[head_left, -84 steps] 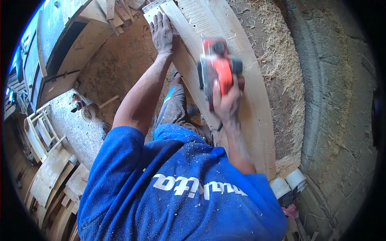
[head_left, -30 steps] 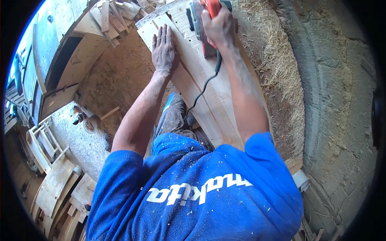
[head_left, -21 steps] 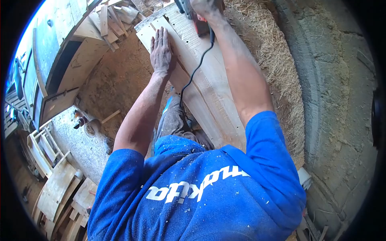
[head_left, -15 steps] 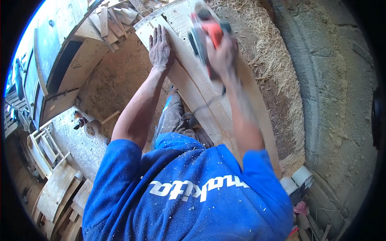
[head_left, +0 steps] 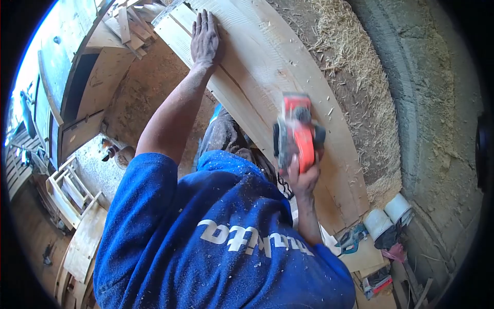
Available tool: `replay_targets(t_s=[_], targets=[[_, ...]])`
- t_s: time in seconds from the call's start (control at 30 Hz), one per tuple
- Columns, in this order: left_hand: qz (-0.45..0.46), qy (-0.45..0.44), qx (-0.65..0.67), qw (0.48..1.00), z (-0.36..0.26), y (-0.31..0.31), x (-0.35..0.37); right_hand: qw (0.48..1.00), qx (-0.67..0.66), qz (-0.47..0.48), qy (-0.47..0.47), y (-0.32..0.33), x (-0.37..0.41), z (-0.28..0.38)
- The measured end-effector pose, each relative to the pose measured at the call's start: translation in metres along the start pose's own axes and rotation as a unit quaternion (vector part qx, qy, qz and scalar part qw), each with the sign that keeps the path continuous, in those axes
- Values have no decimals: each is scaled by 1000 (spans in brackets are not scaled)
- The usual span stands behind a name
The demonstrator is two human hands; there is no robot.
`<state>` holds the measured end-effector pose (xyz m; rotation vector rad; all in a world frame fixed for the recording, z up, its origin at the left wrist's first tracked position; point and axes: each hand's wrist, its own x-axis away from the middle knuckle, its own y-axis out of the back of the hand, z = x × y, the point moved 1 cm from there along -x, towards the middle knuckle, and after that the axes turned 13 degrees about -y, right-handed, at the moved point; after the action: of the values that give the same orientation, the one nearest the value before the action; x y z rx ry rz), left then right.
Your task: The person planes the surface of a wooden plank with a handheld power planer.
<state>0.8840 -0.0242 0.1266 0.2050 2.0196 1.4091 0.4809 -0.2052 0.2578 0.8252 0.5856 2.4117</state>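
My left hand (head_left: 206,44) lies flat, palm down with its fingers stretched out, on the far left part of a wide pale wooden board (head_left: 252,46). A dark lengthwise gap runs along the board beneath that hand. Wrapped round the handle of a red and black electric planer (head_left: 304,139), my right hand (head_left: 303,177) is at the nearer part of the board. The planer sits on the wood, slightly blurred, and hides the surface under it. Small chips are scattered along the board's right side.
Wood shavings (head_left: 339,62) cover the ground right of the board, beside a rough grey wall (head_left: 427,103). White round containers (head_left: 399,208) and a teal tool (head_left: 352,240) are at lower right. Scrap wood (head_left: 131,31) is piled at upper left, and wooden frames (head_left: 72,193) stand at left.
My right hand has drawn the planer back along the board, from its far end toward my body. My left hand stays flat on the wood. The view has shifted somewhat.
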Motion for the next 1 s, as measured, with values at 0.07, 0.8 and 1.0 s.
replay_targets(t_s=[0.07, 0.8, 1.0], targets=[[3, 1, 3, 1000, -1, 3, -1, 994, -36, -16, 102, -16, -44, 55], [23, 41, 38, 998, -10, 19, -6, 949, 96, -44, 298, -188, -373, 362], [10, 33, 44, 998, -4, 13, -2, 925, 1, 6, 380, -160, -336, 278]])
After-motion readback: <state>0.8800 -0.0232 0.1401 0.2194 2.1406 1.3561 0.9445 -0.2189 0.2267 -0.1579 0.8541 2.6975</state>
